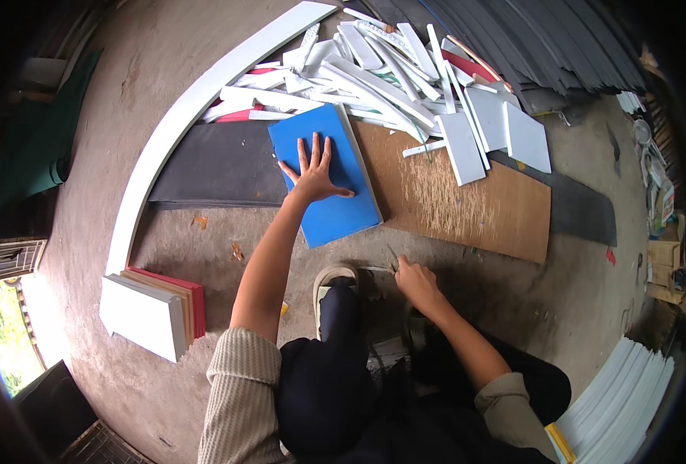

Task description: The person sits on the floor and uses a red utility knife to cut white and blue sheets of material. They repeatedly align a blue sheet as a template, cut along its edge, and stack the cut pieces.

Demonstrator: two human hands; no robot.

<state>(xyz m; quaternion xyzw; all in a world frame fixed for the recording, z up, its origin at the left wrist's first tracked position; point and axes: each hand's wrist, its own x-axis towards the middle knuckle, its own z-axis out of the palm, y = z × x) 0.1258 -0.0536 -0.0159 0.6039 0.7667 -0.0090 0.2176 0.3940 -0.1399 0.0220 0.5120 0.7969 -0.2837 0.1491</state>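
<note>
My left hand (313,179) lies flat on a blue rectangular board (348,218), its fingers spread and pressing the top face. A pale edge shows along the board's right side. Under it are a dark grey sheet (211,166) and a scratched brown wooden board (505,216). Closed around a thin knife (391,252), my right hand (418,282) is low over the floor, right of my shoe and apart from the blue board. The knife's narrow blade points up and left; its handle is mostly hidden in my fist.
White offcut strips (381,77) with some red pieces lie heaped beyond the boards. A long white strip (169,139) curves along the left. A stack of white, tan and red blocks (146,313) stands left; dark sheets (528,42) and white sheets (621,406) are piled right.
</note>
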